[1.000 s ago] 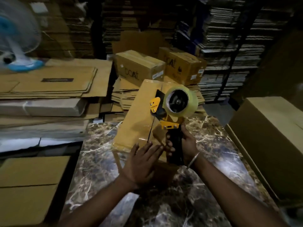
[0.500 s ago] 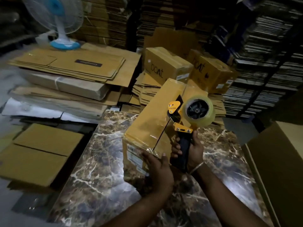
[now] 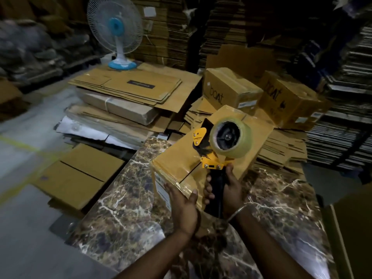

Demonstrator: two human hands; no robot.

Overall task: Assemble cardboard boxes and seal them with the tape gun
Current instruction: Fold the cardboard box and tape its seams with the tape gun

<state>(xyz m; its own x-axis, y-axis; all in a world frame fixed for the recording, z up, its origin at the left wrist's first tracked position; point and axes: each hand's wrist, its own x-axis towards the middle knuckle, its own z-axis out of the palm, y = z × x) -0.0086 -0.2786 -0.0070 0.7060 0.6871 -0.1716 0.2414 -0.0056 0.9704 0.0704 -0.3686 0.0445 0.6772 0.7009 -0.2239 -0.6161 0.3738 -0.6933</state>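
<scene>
Item 1, cardboard box [image 3: 181, 158]: long, tan, closed; lies on the marble table [image 3: 128, 214] just right of frame centre, long axis running from 7 o'clock to 1 o'clock. Glossy tape covers the near end; a white label shows on the near end face. Against the frame half a second back, the box sits at much the same angle on the table; the view has swung left, so more floor appears.

Item 2, tape gun [image 3: 219, 150]: yellow frame, black handle, clear tape roll [image 3: 231, 137]; held upright over the near half of the box, roll uppermost. Whether its blade touches the box cannot be told.

Item 3, right hand [image 3: 229, 188]: fingers wrapped tight round the black handle, a thin bangle at the wrist; grip unchanged from the earlier frame.

Item 4, left hand [image 3: 183, 204]: clasps the near corner of the box, thumb on the top face, fingers down the end face, as it did half a second ago.

Item 5, surroundings: two printed cartons [image 3: 231, 91] at 1 o'clock beyond the box; flattened cardboard stack [image 3: 124, 91] at 11 o'clock; table fan [image 3: 115, 33] with blue hub at 11 o'clock, farther back; flat cartons on the floor [image 3: 76, 176] at 9 o'clock; a large open carton [image 3: 354, 238] at 4 o'clock.
</scene>
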